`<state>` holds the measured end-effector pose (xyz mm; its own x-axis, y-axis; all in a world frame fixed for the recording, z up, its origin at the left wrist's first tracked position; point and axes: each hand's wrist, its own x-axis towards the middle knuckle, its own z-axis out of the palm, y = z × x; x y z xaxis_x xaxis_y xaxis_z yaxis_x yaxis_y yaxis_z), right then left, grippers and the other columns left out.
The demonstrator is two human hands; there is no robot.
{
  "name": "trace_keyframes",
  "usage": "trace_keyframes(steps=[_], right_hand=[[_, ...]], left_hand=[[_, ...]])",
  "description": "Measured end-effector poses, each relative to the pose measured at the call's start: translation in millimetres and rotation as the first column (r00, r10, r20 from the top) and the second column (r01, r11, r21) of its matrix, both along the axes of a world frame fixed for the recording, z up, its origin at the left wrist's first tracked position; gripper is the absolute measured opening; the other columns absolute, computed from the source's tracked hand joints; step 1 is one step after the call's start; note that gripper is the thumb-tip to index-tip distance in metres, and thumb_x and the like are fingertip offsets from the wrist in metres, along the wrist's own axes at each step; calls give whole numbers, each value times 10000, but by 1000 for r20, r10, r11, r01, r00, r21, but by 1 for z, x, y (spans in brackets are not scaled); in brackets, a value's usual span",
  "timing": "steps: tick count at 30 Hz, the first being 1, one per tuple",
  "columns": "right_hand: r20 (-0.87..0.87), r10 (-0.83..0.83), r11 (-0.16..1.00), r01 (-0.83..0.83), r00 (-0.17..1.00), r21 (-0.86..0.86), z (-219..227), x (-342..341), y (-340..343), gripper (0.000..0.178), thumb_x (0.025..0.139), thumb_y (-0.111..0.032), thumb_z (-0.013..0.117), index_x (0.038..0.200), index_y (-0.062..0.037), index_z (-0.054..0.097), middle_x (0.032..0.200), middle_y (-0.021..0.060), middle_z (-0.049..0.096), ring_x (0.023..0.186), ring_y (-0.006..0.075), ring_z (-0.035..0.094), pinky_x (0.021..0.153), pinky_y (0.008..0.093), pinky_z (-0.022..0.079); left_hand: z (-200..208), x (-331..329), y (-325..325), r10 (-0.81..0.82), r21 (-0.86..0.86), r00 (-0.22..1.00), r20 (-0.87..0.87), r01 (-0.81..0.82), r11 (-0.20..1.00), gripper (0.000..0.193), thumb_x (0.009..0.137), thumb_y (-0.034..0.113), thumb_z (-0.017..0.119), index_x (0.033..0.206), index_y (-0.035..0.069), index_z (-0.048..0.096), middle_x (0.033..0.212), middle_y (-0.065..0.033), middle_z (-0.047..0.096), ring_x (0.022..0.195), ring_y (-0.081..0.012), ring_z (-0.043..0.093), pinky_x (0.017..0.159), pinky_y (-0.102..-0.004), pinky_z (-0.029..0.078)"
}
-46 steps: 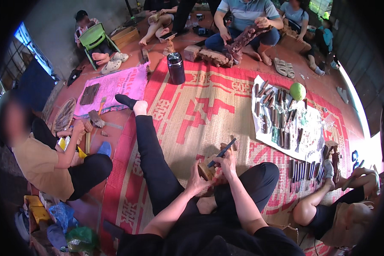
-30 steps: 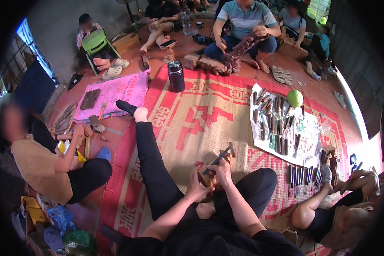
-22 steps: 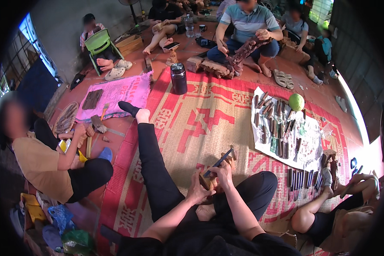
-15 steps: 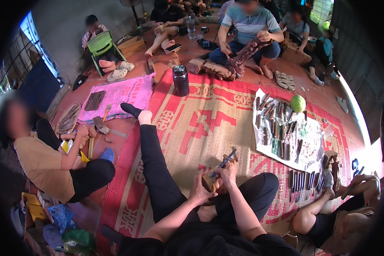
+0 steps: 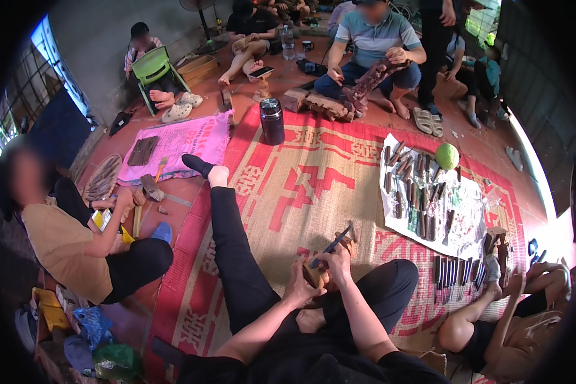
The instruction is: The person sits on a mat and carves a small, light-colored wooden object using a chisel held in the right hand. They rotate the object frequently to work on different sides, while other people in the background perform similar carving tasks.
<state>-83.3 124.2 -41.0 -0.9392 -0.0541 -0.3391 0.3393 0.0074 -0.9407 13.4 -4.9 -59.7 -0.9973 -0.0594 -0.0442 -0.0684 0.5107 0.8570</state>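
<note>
Between my knees, my left hand (image 5: 299, 291) is closed round a brown piece of wood (image 5: 312, 276). My right hand (image 5: 336, 264) grips a slim dark carving tool (image 5: 340, 238), its exact kind unclear; one end points up and away to the right, the other lies close to the wood. Another bit of brown wood (image 5: 347, 244) shows just beyond my right fingers; whether it belongs to the same piece cannot be told. My fingers hide much of the wood.
On the patterned mat (image 5: 256, 173), right, a white sheet (image 5: 470, 224) bears several wood-handled tools and a green round fruit (image 5: 447, 155). A tool roll (image 5: 457, 272) lies nearer. A dark flask (image 5: 272, 121) stands ahead. People sit all around; a person at left works wood.
My right hand has shifted slightly to the left with the tool. A standing person in dark clothes has come into view at the back right. The person at lower right has moved an arm.
</note>
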Motion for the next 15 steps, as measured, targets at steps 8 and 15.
trace_keyframes(steps=[8, 15], right_hand=[[-49, -2, 1000, 2, 999, 0, 7, 2, -2, 217, 691, 11, 690, 828, -3, 522, 655, 69, 593, 481, 134, 564, 439, 263, 471], [-61, -32, 998, 28, 998, -59, 6, -1, 6, 214, 693, 56, 663, 853, 1, 531, 680, 57, 576, 520, 124, 568, 463, 249, 466]], left_hand=[[-9, -3, -3, 6, 49, 1000, 23, -7, 999, 1132, 550, 353, 870, 1395, 44, 184, 1314, -232, 318, 1248, -395, 347, 1045, -449, 347], [-10, -5, -5, 2, 65, 999, 52, -5, 998, 1158, 550, 399, 867, 1405, 34, 176, 1320, -237, 319, 1253, -398, 347, 1039, -456, 351]])
